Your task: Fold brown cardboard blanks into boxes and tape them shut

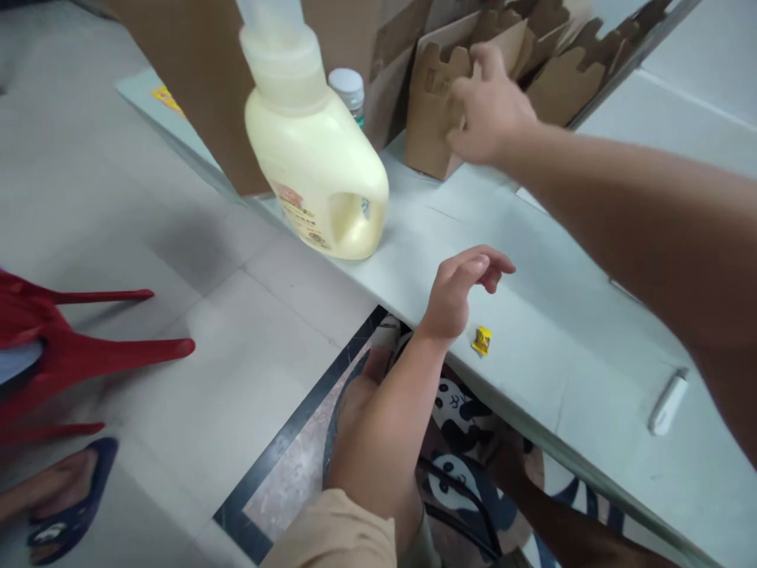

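My right hand (492,110) reaches across the table to a brown cardboard carton (434,110) with notched top edges. Its fingers are spread and somewhat blurred, over or against the carton's side; I cannot make out a firm grip. Nearer me, my left hand (464,285) hovers by the table's front edge, fingers loosely bent and apart, with nothing in it. A small yellow wrapped packet (482,341) lies on the tabletop just right of that wrist. Left of the carton stands a pale yellow detergent bottle (313,150) with a handle.
More notched cartons (571,83) stand in a row at the back. A white-capped bottle (348,88) is behind the detergent bottle, beside large cardboard boxes (183,71). A white utility knife (669,402) lies on the table (591,347). A red stool (88,347) and a sandalled foot are at left.
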A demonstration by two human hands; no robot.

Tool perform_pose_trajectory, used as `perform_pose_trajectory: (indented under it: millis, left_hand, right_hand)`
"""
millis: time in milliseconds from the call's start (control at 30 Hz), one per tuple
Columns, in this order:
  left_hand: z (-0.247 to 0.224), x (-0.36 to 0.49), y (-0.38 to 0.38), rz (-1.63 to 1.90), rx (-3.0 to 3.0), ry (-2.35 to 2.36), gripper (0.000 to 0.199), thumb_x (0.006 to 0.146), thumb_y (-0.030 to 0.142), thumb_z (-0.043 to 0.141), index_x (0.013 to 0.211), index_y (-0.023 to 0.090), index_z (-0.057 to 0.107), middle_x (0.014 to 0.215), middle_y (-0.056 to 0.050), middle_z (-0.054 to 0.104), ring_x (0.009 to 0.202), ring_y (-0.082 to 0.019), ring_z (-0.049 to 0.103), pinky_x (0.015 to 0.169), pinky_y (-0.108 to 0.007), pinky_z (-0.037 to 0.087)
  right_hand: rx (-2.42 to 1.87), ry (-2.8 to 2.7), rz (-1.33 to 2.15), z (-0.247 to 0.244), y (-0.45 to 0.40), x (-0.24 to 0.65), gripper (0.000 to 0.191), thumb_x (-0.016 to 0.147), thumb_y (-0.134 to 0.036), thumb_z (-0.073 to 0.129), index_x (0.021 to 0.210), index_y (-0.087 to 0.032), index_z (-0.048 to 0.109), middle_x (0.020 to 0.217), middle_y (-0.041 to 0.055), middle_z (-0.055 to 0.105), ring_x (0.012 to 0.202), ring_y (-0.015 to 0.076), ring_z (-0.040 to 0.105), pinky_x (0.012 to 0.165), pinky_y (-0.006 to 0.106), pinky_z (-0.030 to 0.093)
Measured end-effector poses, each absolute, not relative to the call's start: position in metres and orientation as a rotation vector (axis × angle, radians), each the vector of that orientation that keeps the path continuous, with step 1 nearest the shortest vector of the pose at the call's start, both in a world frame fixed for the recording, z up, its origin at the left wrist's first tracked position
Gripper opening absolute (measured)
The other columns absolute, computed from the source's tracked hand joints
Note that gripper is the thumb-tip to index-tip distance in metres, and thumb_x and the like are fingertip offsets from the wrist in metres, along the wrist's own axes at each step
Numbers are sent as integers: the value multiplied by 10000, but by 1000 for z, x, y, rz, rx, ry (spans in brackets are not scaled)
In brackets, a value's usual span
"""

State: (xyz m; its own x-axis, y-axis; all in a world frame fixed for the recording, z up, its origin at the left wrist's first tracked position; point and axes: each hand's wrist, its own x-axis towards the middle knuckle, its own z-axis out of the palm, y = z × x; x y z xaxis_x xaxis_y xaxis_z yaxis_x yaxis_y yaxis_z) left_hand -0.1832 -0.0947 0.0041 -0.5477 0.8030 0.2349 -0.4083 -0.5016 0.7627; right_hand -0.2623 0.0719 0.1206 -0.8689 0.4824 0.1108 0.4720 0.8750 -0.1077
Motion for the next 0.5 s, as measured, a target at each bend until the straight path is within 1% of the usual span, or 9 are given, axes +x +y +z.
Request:
perform_pose_trajectory:
  millis: [33,67,100,133,200,300,433,500]
  left_hand:
    - [4,-186,-97,2101,760,849,435,905,562,497,788,186,682,688,-32,556,670,-142,489,693,-339,421]
    - [3,-187,-99,2113,760,846,428,908,557,500,797,186,682,696,-32,556,674,-142,487,693,-339,416]
    - [3,-189,-101,2120,758,845,425,911,555,501,802,185,681,698,-32,552,676,-142,484,692,-340,411]
    - [4,-189,-103,2119,755,847,428,913,558,500,802,185,678,694,-31,544,677,-143,480,693,-342,408]
    - [5,-189,-105,2104,750,862,447,917,575,490,789,185,667,680,-27,524,675,-143,471,696,-346,405]
    - [7,-185,-104,2108,766,870,462,927,582,475,772,188,658,672,-27,512,673,-144,466,696,-349,403]
    - [4,-178,-97,2152,786,870,454,929,577,475,767,193,657,663,-26,513,655,-146,466,676,-344,396]
    - [2,-176,-94,2198,771,915,460,926,590,470,762,198,646,662,-25,507,654,-149,471,675,-341,401]
  right_hand:
    - [-769,-2909,130,126,76,-273,535,849,-213,579,1364,-67,596,1675,134,149,1435,420,415,1171,479,297]
    - [-787,-2911,146,129,80,-281,553,845,-240,562,1360,-40,596,1666,131,176,1455,392,377,1170,407,267]
    - [-802,-2912,156,131,85,-287,562,837,-255,545,1340,-11,604,1643,127,235,1462,363,364,1155,350,254]
    - [-810,-2907,154,131,88,-289,563,826,-253,534,1314,17,614,1609,122,305,1461,345,363,1141,319,252]
    - [-793,-2890,130,129,93,-287,545,813,-225,538,1279,43,629,1538,108,421,1453,340,380,1135,325,257]
    - [-761,-2852,112,126,95,-268,480,824,-165,542,1257,-4,674,1457,90,539,1429,337,434,1156,396,278]
    - [-805,-2711,137,123,94,-210,359,835,-91,540,1120,-25,748,1288,127,670,1326,279,557,1139,398,381]
    - [-889,-2577,177,119,87,-164,289,832,-72,529,999,-56,764,1180,137,712,1232,254,619,1100,393,443]
